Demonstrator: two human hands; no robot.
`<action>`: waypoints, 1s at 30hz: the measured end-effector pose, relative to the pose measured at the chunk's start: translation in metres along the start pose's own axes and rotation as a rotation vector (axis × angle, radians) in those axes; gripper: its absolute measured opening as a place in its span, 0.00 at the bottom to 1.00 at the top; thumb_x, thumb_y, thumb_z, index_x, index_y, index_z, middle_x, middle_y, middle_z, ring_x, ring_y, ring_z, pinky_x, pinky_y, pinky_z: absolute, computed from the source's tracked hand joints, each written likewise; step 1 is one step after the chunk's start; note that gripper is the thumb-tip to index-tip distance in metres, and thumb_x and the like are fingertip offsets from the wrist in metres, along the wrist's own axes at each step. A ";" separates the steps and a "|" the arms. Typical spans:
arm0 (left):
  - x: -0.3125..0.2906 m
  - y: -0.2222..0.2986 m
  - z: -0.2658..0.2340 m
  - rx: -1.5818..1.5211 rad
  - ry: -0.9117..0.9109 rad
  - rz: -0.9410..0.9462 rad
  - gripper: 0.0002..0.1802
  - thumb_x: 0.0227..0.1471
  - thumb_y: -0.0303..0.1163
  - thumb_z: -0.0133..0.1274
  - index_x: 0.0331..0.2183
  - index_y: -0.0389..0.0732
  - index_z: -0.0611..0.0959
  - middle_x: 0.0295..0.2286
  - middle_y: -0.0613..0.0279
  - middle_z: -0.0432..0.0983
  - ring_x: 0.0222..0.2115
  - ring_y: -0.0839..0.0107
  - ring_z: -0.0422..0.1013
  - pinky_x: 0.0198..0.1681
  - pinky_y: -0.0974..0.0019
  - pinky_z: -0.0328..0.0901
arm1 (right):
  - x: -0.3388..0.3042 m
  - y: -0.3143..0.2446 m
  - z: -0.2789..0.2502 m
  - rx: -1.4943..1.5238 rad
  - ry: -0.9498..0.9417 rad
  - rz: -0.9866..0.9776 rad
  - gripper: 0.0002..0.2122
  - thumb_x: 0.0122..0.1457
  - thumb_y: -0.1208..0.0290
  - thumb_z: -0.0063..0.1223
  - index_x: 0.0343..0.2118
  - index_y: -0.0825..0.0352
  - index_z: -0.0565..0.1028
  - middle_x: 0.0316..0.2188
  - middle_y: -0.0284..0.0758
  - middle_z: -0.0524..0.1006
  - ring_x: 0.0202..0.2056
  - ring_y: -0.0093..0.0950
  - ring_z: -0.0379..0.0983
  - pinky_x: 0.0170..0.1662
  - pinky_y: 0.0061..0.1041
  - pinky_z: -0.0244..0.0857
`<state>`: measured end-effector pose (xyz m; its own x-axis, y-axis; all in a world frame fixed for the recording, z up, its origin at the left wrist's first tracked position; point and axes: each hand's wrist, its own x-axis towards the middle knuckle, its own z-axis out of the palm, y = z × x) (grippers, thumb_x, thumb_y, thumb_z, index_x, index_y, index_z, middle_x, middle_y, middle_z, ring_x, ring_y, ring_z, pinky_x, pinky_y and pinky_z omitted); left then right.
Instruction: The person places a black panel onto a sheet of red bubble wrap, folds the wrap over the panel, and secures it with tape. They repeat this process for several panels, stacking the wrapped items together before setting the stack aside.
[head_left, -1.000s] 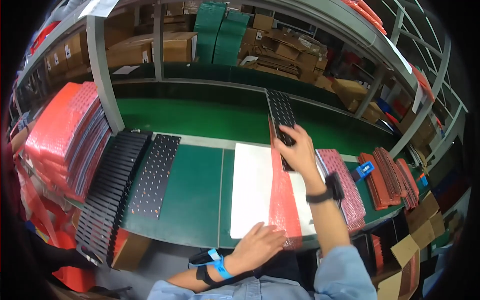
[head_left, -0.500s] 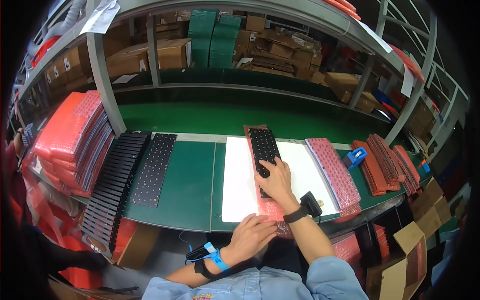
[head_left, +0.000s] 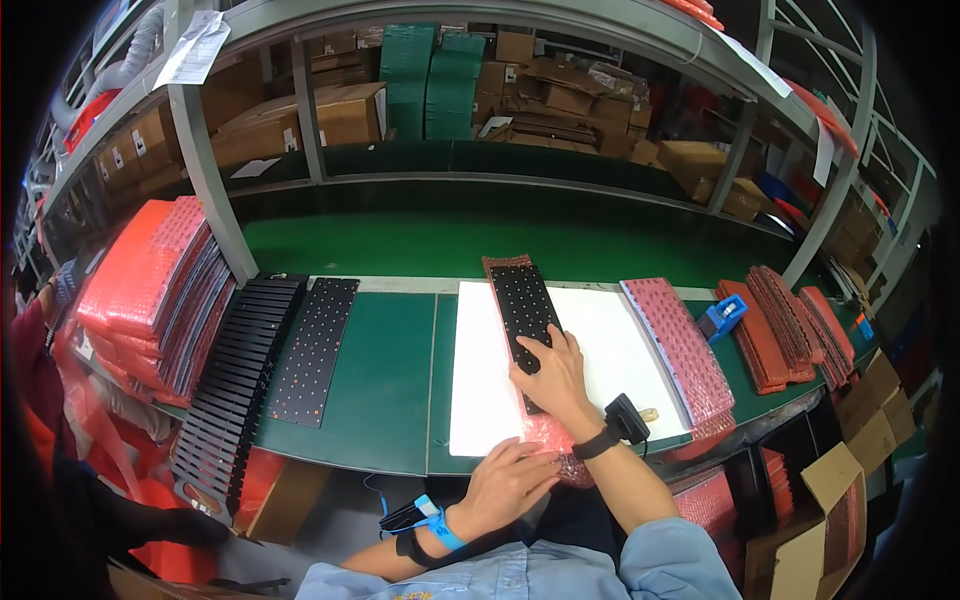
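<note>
A black board with rows of light dots lies lengthwise on a red bubble-wrap bag, whose edges show along its left side and at both ends. Both rest on a white sheet. My right hand grips across the near half of the board, thumb at its left edge and fingers over its top. At the near end, my left hand has its fingers closed over the bag's edge, partly hiding it. Another dotted black board lies on the green table to the left.
A black slotted rack and a tall stack of red bubble-wrapped packs stand at left. On the right are a wrapped pack, a blue tape dispenser and more wrapped packs. An open cardboard box sits below.
The whole view has shifted slightly, so the table appears a little lower. Both hands keep almost the same places on the board and the bag.
</note>
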<state>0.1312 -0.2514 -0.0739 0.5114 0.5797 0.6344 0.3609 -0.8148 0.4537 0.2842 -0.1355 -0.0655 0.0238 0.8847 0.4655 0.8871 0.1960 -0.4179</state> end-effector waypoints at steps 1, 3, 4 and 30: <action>0.000 0.000 0.000 -0.006 0.001 -0.002 0.10 0.46 0.33 0.65 0.34 0.44 0.88 0.39 0.69 0.82 0.41 0.66 0.74 0.50 0.57 0.67 | 0.000 0.001 0.000 0.001 -0.013 0.000 0.23 0.46 0.57 0.61 0.47 0.60 0.81 0.54 0.65 0.66 0.56 0.63 0.59 0.59 0.51 0.56; 0.001 0.000 0.002 -0.011 0.001 -0.002 0.10 0.46 0.33 0.65 0.34 0.44 0.88 0.38 0.69 0.82 0.41 0.66 0.74 0.50 0.57 0.67 | -0.001 0.003 0.000 0.003 -0.039 0.000 0.24 0.46 0.57 0.61 0.47 0.60 0.80 0.55 0.65 0.65 0.56 0.64 0.58 0.59 0.51 0.55; 0.001 0.000 0.001 -0.012 0.001 -0.003 0.10 0.46 0.33 0.65 0.34 0.44 0.88 0.38 0.69 0.82 0.41 0.66 0.74 0.50 0.57 0.67 | -0.002 0.002 0.000 0.007 -0.043 -0.003 0.24 0.46 0.57 0.61 0.47 0.60 0.80 0.55 0.65 0.65 0.56 0.64 0.58 0.59 0.51 0.55; 0.038 0.001 0.010 0.301 -0.244 -0.205 0.26 0.55 0.43 0.52 0.55 0.47 0.75 0.57 0.56 0.65 0.60 0.54 0.58 0.60 0.42 0.53 | 0.215 0.089 0.029 0.022 -0.456 0.077 0.17 0.52 0.54 0.60 0.39 0.61 0.83 0.31 0.43 0.82 0.31 0.37 0.79 0.39 0.32 0.72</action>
<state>0.1585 -0.2306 -0.0553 0.5618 0.7415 0.3670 0.6671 -0.6683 0.3292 0.3550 0.0843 -0.0257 -0.1206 0.9917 0.0437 0.8808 0.1273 -0.4561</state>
